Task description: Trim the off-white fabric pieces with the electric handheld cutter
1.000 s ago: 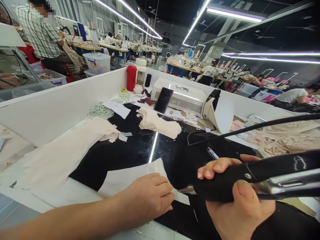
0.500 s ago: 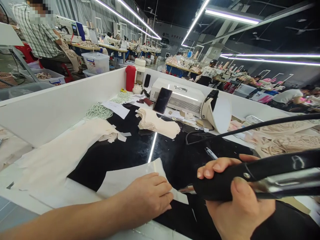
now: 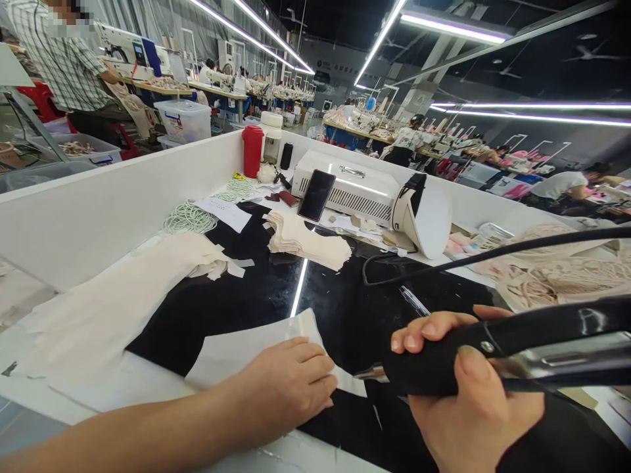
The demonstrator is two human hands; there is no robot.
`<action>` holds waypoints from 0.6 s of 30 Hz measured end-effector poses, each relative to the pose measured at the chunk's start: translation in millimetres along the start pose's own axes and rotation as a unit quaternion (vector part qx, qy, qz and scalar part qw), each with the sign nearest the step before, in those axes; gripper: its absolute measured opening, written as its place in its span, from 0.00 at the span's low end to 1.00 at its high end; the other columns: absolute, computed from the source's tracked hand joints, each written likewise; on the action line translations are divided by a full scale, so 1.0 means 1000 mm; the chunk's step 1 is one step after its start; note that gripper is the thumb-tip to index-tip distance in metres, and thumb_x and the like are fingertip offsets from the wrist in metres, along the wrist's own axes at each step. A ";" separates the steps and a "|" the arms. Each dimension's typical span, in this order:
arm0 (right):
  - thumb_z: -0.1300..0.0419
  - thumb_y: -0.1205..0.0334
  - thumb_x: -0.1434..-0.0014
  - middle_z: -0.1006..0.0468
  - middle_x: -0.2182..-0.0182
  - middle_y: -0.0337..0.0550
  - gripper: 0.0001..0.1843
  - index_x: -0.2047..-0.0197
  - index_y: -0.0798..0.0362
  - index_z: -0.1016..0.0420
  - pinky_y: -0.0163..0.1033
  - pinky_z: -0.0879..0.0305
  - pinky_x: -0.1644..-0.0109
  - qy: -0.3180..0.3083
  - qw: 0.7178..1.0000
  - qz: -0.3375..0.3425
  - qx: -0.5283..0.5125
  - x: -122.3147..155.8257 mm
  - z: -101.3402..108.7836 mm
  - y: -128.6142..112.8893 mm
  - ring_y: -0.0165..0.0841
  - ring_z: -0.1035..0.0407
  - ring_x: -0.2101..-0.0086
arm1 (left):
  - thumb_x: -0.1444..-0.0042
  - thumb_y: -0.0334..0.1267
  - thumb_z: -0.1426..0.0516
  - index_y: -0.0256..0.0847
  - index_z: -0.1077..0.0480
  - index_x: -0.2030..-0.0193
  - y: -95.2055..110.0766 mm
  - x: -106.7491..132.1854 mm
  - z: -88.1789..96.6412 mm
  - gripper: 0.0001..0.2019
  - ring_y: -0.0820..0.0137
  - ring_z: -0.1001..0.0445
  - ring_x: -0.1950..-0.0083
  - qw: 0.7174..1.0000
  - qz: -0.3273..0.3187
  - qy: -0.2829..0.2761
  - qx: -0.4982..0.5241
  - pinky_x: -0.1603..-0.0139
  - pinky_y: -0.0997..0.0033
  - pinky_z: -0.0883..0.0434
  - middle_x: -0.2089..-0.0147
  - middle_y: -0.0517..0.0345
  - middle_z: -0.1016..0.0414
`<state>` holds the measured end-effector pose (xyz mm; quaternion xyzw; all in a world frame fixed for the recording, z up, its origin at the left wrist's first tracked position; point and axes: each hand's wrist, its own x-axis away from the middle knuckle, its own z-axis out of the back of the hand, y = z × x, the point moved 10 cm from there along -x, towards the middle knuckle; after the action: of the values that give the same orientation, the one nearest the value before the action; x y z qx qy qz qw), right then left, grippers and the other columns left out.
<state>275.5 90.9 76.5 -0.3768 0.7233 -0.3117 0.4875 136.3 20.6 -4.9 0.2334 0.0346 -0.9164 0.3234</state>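
My left hand point(image 3: 296, 378) rests on a white sheet-like piece point(image 3: 231, 358), its fingers curled and pressed together at the right end. A cream strip point(image 3: 309, 323) runs along that end; whether the piece is paper or cloth I cannot tell. My right hand point(image 3: 473, 401) is wrapped round a black handheld tool point(image 3: 434, 361) with a chrome lever and a narrow metal tip. The tip points left and is close to the piece's right end, near my left fingers; contact is unclear. Beyond lies a stack of cream cloth pieces point(image 3: 308, 240).
Long cream cloth point(image 3: 113, 295) lies on the left. A black cable point(image 3: 493, 251) arcs across the right. Behind stand a phone point(image 3: 316, 196), a vented white box point(image 3: 345, 177), a white cone-shaped object point(image 3: 428, 223) and a red flask point(image 3: 252, 152). A pen point(image 3: 414, 301) lies beyond the tool.
The whole view has shifted slightly, so the table things appear a little further left. Both hands keep nearly the same pose, with the tool tip still beside the white piece.
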 end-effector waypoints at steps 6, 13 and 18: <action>0.26 0.57 0.50 0.24 0.74 0.32 0.22 0.53 0.46 0.26 0.39 0.29 0.78 -0.007 0.999 -0.008 -0.036 0.007 -0.005 -0.003 0.33 0.33 0.78 | 0.27 0.35 0.42 0.34 0.27 0.52 0.000 0.000 0.001 0.05 0.63 0.22 0.49 1.000 0.004 0.020 0.014 0.41 0.61 0.25 0.54 0.53 0.21; 0.25 0.55 0.47 0.23 0.74 0.33 0.22 0.52 0.47 0.26 0.39 0.27 0.76 -0.029 0.999 -0.009 -0.035 0.014 -0.015 -0.001 0.32 0.31 0.77 | 0.26 0.35 0.43 0.34 0.27 0.51 0.000 0.001 -0.001 0.06 0.63 0.22 0.48 1.000 0.002 0.020 0.017 0.41 0.61 0.25 0.54 0.53 0.21; 0.25 0.56 0.46 0.23 0.74 0.33 0.21 0.53 0.46 0.26 0.38 0.26 0.76 -0.036 0.999 -0.023 -0.030 0.012 -0.013 -0.001 0.32 0.31 0.76 | 0.27 0.34 0.43 0.34 0.27 0.54 0.000 -0.001 -0.002 0.06 0.64 0.22 0.49 1.000 0.002 0.011 0.014 0.41 0.62 0.25 0.55 0.53 0.22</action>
<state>260.9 80.9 75.5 -0.4185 0.7056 -0.2875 0.4943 137.4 21.5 -6.4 0.2479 0.0248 -0.9137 0.3211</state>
